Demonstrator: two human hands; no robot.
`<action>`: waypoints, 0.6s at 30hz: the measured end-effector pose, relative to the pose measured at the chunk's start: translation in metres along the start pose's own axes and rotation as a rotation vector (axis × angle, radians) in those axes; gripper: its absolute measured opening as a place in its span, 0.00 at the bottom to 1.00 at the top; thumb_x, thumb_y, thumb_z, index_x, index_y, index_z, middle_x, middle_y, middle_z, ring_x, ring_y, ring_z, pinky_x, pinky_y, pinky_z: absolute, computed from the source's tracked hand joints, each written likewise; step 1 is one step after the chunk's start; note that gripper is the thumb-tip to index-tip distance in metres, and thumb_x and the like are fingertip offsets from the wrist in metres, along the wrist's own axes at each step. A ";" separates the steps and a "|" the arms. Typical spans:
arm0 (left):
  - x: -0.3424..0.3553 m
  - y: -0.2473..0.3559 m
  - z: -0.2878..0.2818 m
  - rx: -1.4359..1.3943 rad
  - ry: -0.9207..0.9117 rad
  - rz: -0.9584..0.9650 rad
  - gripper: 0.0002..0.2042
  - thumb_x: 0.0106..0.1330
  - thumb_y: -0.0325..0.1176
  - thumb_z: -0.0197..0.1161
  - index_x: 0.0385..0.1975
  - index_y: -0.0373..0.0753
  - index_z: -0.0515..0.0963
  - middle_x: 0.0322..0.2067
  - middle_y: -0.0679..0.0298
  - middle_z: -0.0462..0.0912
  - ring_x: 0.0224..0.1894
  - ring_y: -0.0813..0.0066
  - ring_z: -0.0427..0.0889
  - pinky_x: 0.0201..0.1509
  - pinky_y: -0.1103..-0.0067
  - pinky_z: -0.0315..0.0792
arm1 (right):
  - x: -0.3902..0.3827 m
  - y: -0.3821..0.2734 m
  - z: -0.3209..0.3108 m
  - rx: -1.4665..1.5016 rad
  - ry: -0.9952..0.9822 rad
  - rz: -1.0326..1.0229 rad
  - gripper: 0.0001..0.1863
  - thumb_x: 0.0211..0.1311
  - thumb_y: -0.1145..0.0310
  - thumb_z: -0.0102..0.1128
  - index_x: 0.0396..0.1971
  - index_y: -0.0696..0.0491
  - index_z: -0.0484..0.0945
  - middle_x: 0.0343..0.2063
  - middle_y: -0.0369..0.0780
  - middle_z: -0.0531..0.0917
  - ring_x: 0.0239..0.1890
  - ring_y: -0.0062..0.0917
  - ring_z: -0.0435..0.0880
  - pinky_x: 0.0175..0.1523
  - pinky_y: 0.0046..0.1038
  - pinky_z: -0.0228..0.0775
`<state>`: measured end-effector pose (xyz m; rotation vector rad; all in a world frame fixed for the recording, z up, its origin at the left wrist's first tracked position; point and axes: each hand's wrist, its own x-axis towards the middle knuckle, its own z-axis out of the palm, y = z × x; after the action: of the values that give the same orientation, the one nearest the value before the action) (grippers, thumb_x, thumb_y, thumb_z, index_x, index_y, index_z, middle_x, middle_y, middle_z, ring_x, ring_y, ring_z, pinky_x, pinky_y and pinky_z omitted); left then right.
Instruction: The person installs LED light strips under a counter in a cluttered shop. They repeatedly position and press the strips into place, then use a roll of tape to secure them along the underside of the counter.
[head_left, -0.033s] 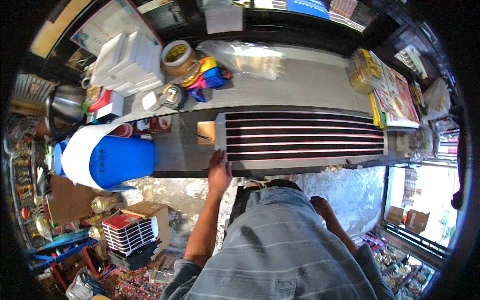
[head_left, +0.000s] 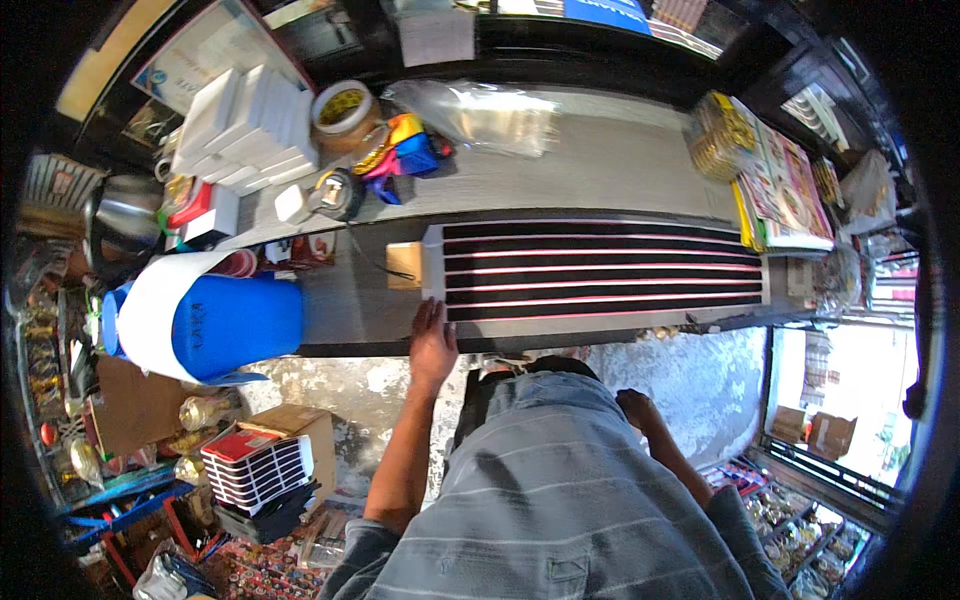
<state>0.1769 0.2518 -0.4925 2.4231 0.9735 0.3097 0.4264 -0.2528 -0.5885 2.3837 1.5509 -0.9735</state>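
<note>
A long sheet with black bands and thin pink-white lines (head_left: 600,268) lies flat along the grey workbench's lower level. At its near left corner rests my left hand (head_left: 433,345), fingers stretched out against the pale left margin, gripping nothing. Just left of that margin is a small tan block or card (head_left: 404,266), with a thin dark thing across it. My right hand (head_left: 637,408) hangs low beside my shirt, apart from the bench. It looks curled, but its fingers are too dark and small to read.
On the left, a blue container (head_left: 240,318) carries a curled white sheet (head_left: 150,315). White boxes (head_left: 235,125), a tape measure (head_left: 338,193), colourful ribbons (head_left: 408,150) and clear plastic bags (head_left: 490,115) sit on the raised shelf. Magazines (head_left: 785,190) stack at right. A cardboard box (head_left: 315,440) stands below.
The whole scene sits slightly farther left in the picture. My left hand stays at the striped sheet's corner, and my right hand stays beside my body.
</note>
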 end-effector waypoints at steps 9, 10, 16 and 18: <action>0.004 -0.006 0.008 0.016 -0.012 -0.014 0.25 0.78 0.33 0.59 0.73 0.32 0.73 0.76 0.46 0.70 0.78 0.45 0.67 0.82 0.57 0.61 | -0.027 -0.012 -0.014 0.275 0.202 0.047 0.09 0.66 0.64 0.59 0.34 0.53 0.83 0.38 0.48 0.86 0.47 0.48 0.88 0.52 0.50 0.84; 0.006 -0.006 0.009 0.019 0.012 0.001 0.25 0.78 0.33 0.59 0.73 0.32 0.73 0.76 0.46 0.69 0.79 0.45 0.67 0.82 0.57 0.61 | -0.030 -0.014 -0.015 0.267 0.173 0.077 0.09 0.67 0.64 0.59 0.33 0.53 0.83 0.37 0.48 0.86 0.46 0.49 0.88 0.51 0.51 0.84; 0.006 -0.001 0.008 0.030 -0.001 -0.014 0.25 0.79 0.33 0.58 0.73 0.33 0.73 0.76 0.47 0.69 0.79 0.44 0.66 0.81 0.55 0.61 | -0.039 -0.026 -0.014 0.419 0.278 0.198 0.11 0.73 0.64 0.55 0.34 0.52 0.82 0.35 0.49 0.85 0.42 0.51 0.88 0.46 0.53 0.84; 0.006 0.000 0.007 0.044 -0.020 -0.033 0.24 0.79 0.33 0.59 0.72 0.32 0.74 0.75 0.47 0.70 0.78 0.44 0.67 0.81 0.55 0.61 | -0.037 -0.027 -0.014 0.425 0.282 0.221 0.09 0.71 0.64 0.56 0.35 0.50 0.83 0.35 0.47 0.85 0.42 0.49 0.89 0.45 0.51 0.85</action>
<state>0.1841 0.2531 -0.4985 2.4421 1.0212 0.2544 0.3998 -0.2630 -0.5495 3.0224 1.2092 -1.0383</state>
